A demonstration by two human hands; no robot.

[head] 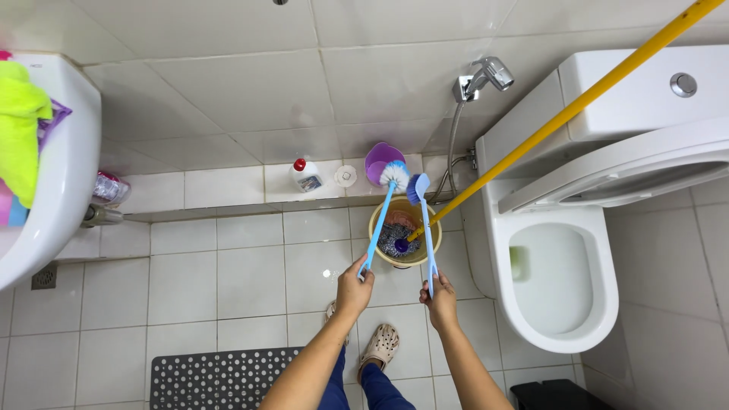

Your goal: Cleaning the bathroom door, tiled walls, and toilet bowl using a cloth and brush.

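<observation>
Left hand point(354, 287) gripping white-bristled brush point(382, 220), right hand point(440, 298) gripping blue brush point(425, 228), both hovering over yellow bucket point(377, 228); keeping heads apart, clear of yellow pole point(577, 105).

White tiles cover the walls and floor point(228, 281). A white toilet point(558, 273) with its lid up fills the right side, a white sink point(53, 190) the upper left, and a dark perforated mat point(216, 378) lies at bottom centre.

Glossy wall tiles point(250, 91), plastic brushes point(383, 209), glazed ceramic toilet point(600, 296).
</observation>
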